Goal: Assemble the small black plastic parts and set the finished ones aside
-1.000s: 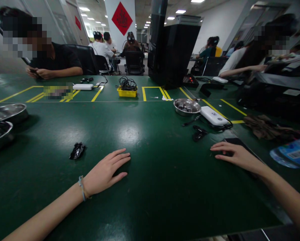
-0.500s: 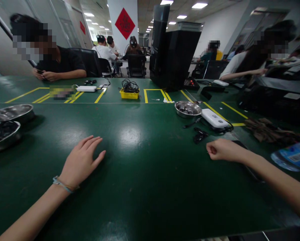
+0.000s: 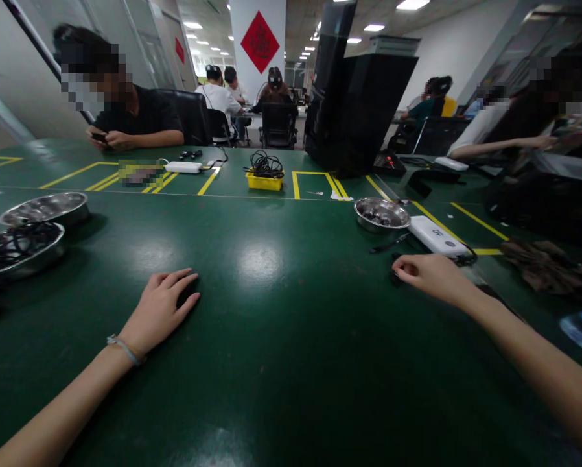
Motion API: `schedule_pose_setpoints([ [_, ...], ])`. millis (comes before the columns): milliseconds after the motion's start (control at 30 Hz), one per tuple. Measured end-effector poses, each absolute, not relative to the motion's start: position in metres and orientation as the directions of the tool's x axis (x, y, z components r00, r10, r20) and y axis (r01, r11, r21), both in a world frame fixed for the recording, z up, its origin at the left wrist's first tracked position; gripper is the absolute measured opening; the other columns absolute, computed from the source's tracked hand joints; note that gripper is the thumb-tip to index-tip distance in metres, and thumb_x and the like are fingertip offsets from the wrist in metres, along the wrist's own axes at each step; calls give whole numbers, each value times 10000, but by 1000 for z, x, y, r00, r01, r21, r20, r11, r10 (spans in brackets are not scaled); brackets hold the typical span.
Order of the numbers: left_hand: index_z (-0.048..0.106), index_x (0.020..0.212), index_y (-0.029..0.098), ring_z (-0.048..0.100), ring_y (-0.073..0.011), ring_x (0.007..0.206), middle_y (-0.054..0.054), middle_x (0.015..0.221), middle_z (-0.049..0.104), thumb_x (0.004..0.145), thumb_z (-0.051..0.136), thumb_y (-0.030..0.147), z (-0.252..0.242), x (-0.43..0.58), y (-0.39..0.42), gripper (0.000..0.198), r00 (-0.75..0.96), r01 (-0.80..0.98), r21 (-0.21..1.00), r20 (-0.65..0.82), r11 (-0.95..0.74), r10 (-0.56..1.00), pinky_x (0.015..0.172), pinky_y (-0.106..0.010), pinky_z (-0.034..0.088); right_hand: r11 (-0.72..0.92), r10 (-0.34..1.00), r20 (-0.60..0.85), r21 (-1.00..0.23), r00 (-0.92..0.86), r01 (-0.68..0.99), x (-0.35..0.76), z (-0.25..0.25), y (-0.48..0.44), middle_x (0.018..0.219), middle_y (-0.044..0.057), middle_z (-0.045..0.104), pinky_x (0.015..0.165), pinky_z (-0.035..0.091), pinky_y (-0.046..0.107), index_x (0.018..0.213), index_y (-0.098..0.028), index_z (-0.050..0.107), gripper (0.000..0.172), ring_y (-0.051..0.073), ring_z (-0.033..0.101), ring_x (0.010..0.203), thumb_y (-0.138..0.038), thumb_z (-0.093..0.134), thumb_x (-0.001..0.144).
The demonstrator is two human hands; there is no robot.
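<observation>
Head view: see the right hand (image 3: 424, 274), fingers curled close together, at a small black thing (image 3: 394, 277) on the desk (image 3: 281, 337), just in front of the white box (image 3: 437, 235) — hard to tell if gripping or only touching. Left hand (image 3: 162, 305) half open, palm down, over a dark patch (image 3: 187, 293) — thing or shade, cannot tell. Pinch the small black thing softly, lift straight up, and steer clear of the black cord (image 3: 387, 245) and steel bowl (image 3: 381, 224) behind.
</observation>
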State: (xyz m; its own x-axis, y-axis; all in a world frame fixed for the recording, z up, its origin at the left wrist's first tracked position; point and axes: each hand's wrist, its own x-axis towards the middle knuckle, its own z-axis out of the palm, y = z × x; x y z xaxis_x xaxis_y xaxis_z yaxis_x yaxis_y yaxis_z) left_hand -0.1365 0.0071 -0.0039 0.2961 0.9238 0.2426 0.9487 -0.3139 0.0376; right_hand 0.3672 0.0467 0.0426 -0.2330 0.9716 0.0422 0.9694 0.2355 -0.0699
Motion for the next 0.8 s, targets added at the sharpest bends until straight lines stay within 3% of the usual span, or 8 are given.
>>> schedule_pose_setpoints([
  [100, 510, 1136, 189, 415, -249, 1043, -64, 1229, 475, 849, 393, 356, -6, -121, 8, 352, 401, 881, 164, 236, -443, 885, 909, -432, 373, 341, 940, 72, -195, -333, 920, 326, 37, 38, 607, -3, 604, 502, 365, 245, 781, -215, 636, 174, 128, 532, 534, -300, 486, 757],
  [200, 514, 1119, 204, 404, -228, 1057, -51, 1227, 481, 847, 415, 293, -6, -97, 6, 303, 517, 781, 264, 235, -566, 823, 914, -430, 368, 446, 887, 84, -412, -454, 795, 277, 24, 27, 659, 2, 608, 547, 394, 229, 812, -183, 625, 164, 106, 527, 559, -259, 486, 768],
  [367, 505, 1121, 204, 372, -214, 1120, -49, 1224, 481, 821, 441, 164, -3, -38, 2, 310, 707, 587, 361, 208, -725, 676, 944, -415, 344, 475, 842, 131, -637, -523, 606, 212, 0, 15, 734, 4, 613, 581, 407, 221, 919, -173, 585, 189, 94, 523, 590, -211, 487, 762],
  [600, 499, 1115, 185, 354, -204, 1175, -79, 1308, 374, 765, 403, 23, -4, 14, -3, 397, 821, 340, 394, 319, -854, 474, 964, -375, 339, 456, 831, 144, -730, -537, 509, 211, -3, 9, 888, 30, 603, 612, 413, 223, 1043, -172, 552, 367, 108, 523, 675, -123, 508, 682],
  [700, 427, 1191, 199, 332, -214, 1192, -90, 1317, 343, 750, 454, 53, -3, 10, -5, 465, 766, 377, 408, 368, -832, 527, 974, -386, 326, 449, 832, 143, -741, -536, 500, 217, 0, 6, 909, 39, 592, 559, 402, 213, 1093, -168, 527, 403, 98, 497, 633, -139, 521, 690],
  [800, 356, 1243, 171, 369, -243, 1140, -113, 1263, 382, 700, 585, 184, 1, 1, -6, 589, 664, 514, 431, 346, -741, 662, 951, -400, 343, 499, 814, 183, -707, -552, 502, 216, -1, 5, 1110, 57, 548, 635, 423, 247, 1144, -199, 503, 460, 94, 484, 648, -194, 580, 690],
])
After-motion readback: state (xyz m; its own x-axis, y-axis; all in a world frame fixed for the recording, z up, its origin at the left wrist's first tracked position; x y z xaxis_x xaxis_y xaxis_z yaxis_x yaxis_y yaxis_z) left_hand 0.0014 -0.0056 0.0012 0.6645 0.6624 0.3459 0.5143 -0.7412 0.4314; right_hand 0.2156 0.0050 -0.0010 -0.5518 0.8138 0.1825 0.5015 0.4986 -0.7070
